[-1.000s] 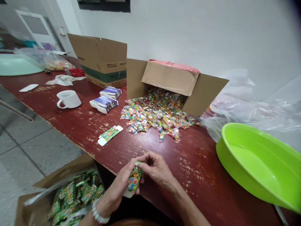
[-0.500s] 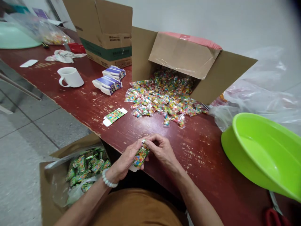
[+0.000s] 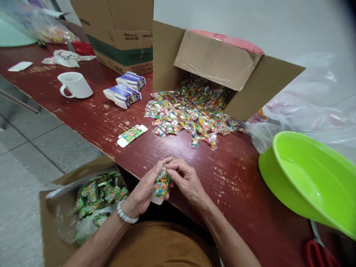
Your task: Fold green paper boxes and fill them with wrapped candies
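Observation:
Between my hands, over the table's front edge, is a small green printed candy box point(image 3: 161, 185) with a white flap standing out at its lower end. My left hand point(image 3: 146, 185), with a beaded bracelet at the wrist, wraps round the box from the left. The fingers and thumb of my right hand point(image 3: 185, 178) close on its upper end, partly hiding it. A flattened green box point(image 3: 132, 135) lies on the table ahead and to the left. Beyond my hands, small clear candy packets point(image 3: 183, 115) spill out of a tipped cardboard carton point(image 3: 217, 59).
A white mug point(image 3: 79, 86) and purple-and-white card stacks point(image 3: 124, 95) stand at left. A lime-green basin point(image 3: 278, 178) is at right, red-handled scissors point(image 3: 317, 252) below it. Below the table's left edge, an open carton point(image 3: 50, 230) holds filled green packs. A closed-sided carton point(image 3: 119, 37) stands behind.
The box in my hands has turned more upright, its printed face showing more fully. My right thumb has moved off the top end slightly. The whole view has shifted a little.

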`<state>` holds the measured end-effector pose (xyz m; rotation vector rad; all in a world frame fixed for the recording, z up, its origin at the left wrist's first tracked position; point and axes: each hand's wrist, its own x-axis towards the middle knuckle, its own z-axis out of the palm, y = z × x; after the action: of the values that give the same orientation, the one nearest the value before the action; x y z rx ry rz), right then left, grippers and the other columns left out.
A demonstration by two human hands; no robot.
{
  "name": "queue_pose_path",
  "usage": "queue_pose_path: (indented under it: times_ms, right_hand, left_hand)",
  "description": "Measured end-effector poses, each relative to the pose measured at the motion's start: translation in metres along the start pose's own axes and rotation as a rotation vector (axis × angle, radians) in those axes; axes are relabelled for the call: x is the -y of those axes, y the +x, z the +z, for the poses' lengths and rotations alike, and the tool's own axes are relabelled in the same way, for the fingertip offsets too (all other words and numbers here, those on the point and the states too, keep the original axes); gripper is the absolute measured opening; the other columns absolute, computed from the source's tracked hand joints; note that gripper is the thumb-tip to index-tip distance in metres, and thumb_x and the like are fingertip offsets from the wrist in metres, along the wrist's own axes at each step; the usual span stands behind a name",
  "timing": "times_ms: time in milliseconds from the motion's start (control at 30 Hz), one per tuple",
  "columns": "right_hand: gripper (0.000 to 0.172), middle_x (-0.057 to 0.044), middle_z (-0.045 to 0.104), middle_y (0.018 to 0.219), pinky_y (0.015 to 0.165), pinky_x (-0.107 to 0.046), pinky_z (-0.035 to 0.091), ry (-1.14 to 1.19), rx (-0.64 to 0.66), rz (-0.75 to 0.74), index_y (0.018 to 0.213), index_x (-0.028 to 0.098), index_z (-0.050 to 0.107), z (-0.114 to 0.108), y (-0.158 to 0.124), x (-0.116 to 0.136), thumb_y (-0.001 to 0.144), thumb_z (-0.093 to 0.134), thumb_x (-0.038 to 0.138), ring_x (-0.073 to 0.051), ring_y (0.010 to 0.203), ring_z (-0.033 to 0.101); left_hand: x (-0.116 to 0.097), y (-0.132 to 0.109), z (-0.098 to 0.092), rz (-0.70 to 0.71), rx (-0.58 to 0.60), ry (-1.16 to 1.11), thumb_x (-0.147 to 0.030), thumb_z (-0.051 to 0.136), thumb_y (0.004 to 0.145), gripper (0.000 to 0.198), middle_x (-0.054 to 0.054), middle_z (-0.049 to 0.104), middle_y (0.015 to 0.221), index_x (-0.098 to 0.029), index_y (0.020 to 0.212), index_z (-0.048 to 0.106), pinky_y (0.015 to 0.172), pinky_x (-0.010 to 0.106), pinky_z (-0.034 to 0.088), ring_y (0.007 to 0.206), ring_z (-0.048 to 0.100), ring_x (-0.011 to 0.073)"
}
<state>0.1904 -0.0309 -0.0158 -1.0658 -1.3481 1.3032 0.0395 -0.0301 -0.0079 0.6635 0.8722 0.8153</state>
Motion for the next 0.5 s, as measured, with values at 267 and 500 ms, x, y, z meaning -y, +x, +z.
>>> queue_pose_path:
  times_ms: [267,500]
  right_hand:
    - [0.024,-0.009,0.067,0.109,0.090,-0.037,0.051,-0.526,-0.119,-0.151,0.107,0.022,0.071,-0.046,0.031,-0.024,0.095,0.057,0.037,-0.023,0.101,0.062]
    - [0.030,-0.016,0.065,0.125,0.099,-0.046,0.046,-1.118,-0.329,-0.197,0.114,0.019,0.071,-0.109,0.090,-0.054,0.087,0.057,0.015,-0.030,0.114,0.056]
  left_hand:
    - [0.007,-0.015,-0.003,-0.058,-0.006,-0.086,-0.045,0.066,0.090,0.054,0.007,0.071,0.100,-0.027,0.137,0.047,0.071,0.027,0.056,0.081,0.070,0.0187]
    - [0.001,-0.023,-0.028,-0.121,-0.008,-0.024,-0.023,0.088,0.069,0.040,0.002,0.068,0.085,-0.018,0.100,0.063,0.068,0.027,0.056,0.071,0.065,0.0144]
